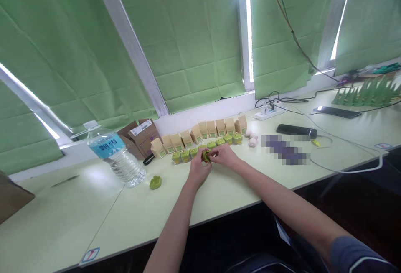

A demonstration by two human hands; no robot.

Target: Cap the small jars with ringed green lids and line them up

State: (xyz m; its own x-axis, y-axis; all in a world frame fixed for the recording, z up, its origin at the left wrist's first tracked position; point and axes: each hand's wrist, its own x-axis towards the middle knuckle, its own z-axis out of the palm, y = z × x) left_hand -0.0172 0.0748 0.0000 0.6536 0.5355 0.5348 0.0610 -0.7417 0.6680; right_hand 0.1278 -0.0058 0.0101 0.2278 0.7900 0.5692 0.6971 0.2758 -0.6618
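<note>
In the head view, my left hand (198,168) is closed around a small olive-green cup-like piece (206,156), its opening turned towards me. The fingertips of my right hand (224,156) pinch together at its rim; whether something tiny is between them is hidden. Just beyond my hands stands a row of small green lidded containers (185,156); my fingers hide part of the row. Behind them is a line of small tan paper bags (196,133) with green labels. A loose green piece (155,182) with an open top lies to the left.
A large water bottle (117,156) and an opened brown carton (144,137) stand on the left. Several pale round items (252,140) sit right of the row. Farther right are a black phone (296,131), a power strip (270,112), cables, another phone (337,112) and green spiky pieces (366,94).
</note>
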